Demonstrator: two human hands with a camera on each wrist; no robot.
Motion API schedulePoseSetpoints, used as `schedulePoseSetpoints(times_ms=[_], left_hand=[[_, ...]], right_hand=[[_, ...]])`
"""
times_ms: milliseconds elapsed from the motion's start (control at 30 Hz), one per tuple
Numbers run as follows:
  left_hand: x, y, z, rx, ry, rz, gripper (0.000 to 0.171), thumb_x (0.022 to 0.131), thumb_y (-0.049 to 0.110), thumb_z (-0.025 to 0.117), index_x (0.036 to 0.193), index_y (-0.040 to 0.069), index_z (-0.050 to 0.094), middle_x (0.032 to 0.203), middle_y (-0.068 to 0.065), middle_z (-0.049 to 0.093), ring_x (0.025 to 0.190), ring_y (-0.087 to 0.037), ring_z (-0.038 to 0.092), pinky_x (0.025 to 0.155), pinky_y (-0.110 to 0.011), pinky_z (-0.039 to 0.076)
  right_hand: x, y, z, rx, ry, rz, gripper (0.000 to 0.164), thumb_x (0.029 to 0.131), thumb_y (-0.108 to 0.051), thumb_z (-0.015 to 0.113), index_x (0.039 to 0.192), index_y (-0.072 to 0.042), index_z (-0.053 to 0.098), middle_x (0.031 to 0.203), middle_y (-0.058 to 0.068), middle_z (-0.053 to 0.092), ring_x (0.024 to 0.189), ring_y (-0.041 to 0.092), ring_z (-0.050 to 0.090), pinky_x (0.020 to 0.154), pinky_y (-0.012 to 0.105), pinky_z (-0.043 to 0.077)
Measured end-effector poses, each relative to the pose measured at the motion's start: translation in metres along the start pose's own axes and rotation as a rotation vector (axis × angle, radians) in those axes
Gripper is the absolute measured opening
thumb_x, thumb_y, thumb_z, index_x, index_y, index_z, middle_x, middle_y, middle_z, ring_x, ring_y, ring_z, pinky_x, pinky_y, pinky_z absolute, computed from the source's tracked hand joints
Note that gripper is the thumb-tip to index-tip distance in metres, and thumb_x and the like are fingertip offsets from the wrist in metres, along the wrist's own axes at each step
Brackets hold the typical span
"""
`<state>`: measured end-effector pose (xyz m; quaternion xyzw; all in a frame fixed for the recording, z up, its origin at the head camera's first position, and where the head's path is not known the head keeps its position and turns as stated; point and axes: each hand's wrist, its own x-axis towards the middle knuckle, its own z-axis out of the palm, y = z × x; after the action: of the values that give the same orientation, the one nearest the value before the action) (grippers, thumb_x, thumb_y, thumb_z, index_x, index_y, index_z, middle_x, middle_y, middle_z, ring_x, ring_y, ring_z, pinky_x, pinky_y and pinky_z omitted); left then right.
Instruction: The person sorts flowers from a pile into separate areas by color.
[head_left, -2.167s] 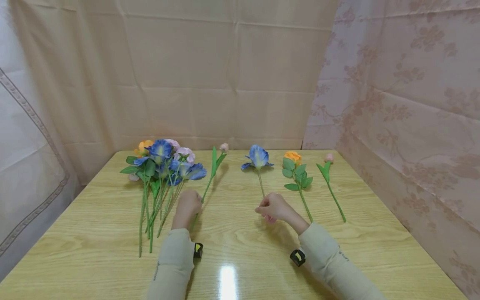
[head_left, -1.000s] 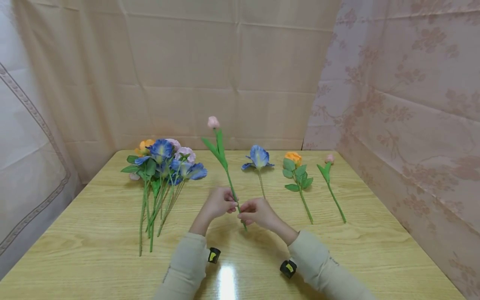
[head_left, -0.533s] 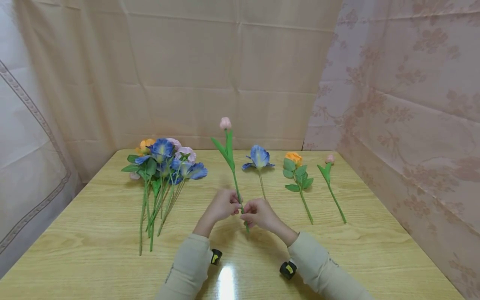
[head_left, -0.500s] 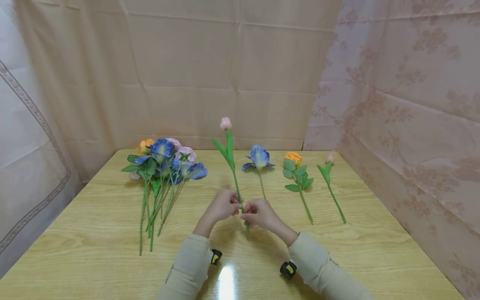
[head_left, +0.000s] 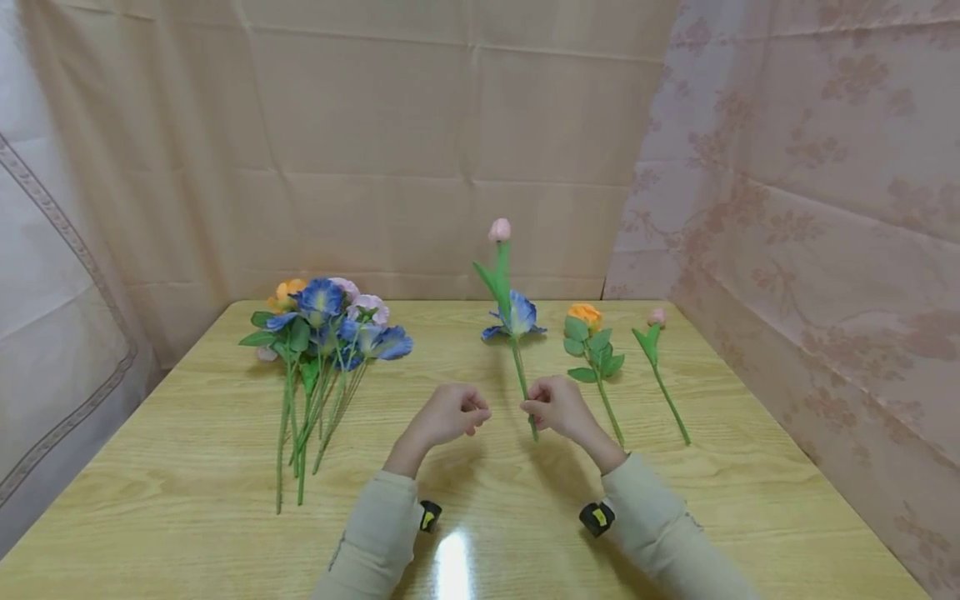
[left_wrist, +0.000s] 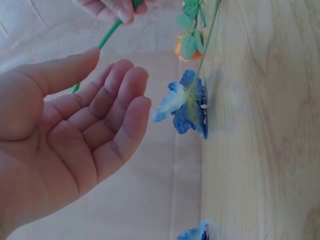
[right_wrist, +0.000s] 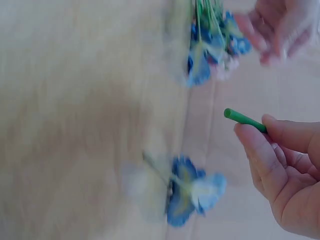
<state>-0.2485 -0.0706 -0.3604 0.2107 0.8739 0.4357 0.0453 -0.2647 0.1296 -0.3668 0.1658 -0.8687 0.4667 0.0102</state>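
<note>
My right hand (head_left: 562,408) pinches the lower green stem of a pink tulip (head_left: 500,230) between thumb and finger, holding it raised and nearly upright. The stem's cut end (right_wrist: 230,114) pokes out past the fingertips in the right wrist view. To the left of it, my left hand (head_left: 448,414) hovers over the table with relaxed, slightly bent fingers and holds nothing; its bare palm faces the left wrist camera. Behind the tulip lies a blue iris (head_left: 522,313) on the table, partly covered by the tulip's leaves and stem.
A pile of blue, orange and lilac flowers (head_left: 321,312) lies on the left of the wooden table (head_left: 187,467). To the right lie an orange rose (head_left: 585,316) and another pink tulip (head_left: 657,317). A beige curtain (head_left: 360,150) hangs behind.
My left hand lifted the tulip from beside the pile and brought it to my right hand. The left fingers have let go; the right hand has carried the tulip rightward.
</note>
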Motion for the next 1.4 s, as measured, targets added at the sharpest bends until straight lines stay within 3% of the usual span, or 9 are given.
schedulePoseSetpoints(times_ms=[200, 533, 633, 800, 1067, 1400], left_hand=[[-0.003, -0.002, -0.002, 0.012, -0.015, 0.001, 0.012, 0.088, 0.012, 0.057, 0.084, 0.002, 0.061, 0.074, -0.012, 0.061, 0.058, -0.016, 0.058, 0.055, -0.026, 0.045], [-0.004, -0.003, -0.002, 0.039, -0.031, 0.017, 0.013, 0.088, 0.012, 0.056, 0.084, 0.001, 0.061, 0.068, -0.003, 0.057, 0.056, -0.015, 0.057, 0.055, -0.026, 0.045], [-0.005, -0.003, -0.002, 0.046, -0.047, 0.020, 0.013, 0.088, 0.013, 0.056, 0.084, 0.001, 0.061, 0.068, -0.003, 0.057, 0.057, -0.015, 0.057, 0.056, -0.026, 0.045], [-0.005, -0.005, -0.002, 0.052, -0.066, 0.007, 0.014, 0.089, 0.014, 0.056, 0.085, 0.002, 0.061, 0.069, -0.001, 0.056, 0.058, -0.014, 0.056, 0.057, -0.026, 0.045], [-0.006, -0.005, -0.003, 0.050, -0.098, -0.011, 0.015, 0.089, 0.014, 0.056, 0.086, 0.001, 0.062, 0.069, -0.003, 0.057, 0.058, -0.017, 0.057, 0.057, -0.027, 0.044], [-0.006, -0.007, -0.002, 0.048, -0.111, -0.001, 0.015, 0.088, 0.014, 0.056, 0.085, 0.000, 0.062, 0.068, -0.003, 0.057, 0.057, -0.018, 0.057, 0.057, -0.026, 0.044]], right_hand=[[0.000, 0.016, -0.034, -0.027, 0.116, 0.061, 0.013, 0.081, 0.003, 0.059, 0.069, 0.003, 0.054, 0.058, 0.007, 0.052, 0.048, 0.015, 0.056, 0.048, 0.029, 0.051], [-0.002, 0.058, -0.088, -0.059, 0.240, 0.186, 0.012, 0.079, 0.005, 0.056, 0.068, 0.006, 0.051, 0.057, 0.008, 0.053, 0.046, 0.011, 0.053, 0.046, 0.029, 0.050], [-0.004, 0.069, -0.103, -0.061, 0.250, 0.238, 0.011, 0.080, 0.005, 0.055, 0.069, 0.007, 0.052, 0.057, 0.006, 0.051, 0.046, 0.011, 0.053, 0.047, 0.028, 0.050], [-0.006, 0.085, -0.123, -0.054, 0.185, 0.358, 0.010, 0.080, 0.004, 0.053, 0.072, 0.008, 0.051, 0.062, 0.009, 0.053, 0.049, 0.013, 0.056, 0.050, 0.029, 0.051], [-0.010, 0.104, -0.131, -0.141, 0.128, 0.415, 0.020, 0.078, 0.006, 0.052, 0.059, 0.003, 0.049, 0.056, 0.007, 0.055, 0.045, 0.012, 0.054, 0.049, 0.030, 0.051], [-0.009, 0.114, -0.128, -0.160, 0.106, 0.484, 0.011, 0.074, 0.008, 0.057, 0.066, 0.008, 0.050, 0.054, 0.007, 0.052, 0.044, 0.011, 0.053, 0.046, 0.028, 0.050]])
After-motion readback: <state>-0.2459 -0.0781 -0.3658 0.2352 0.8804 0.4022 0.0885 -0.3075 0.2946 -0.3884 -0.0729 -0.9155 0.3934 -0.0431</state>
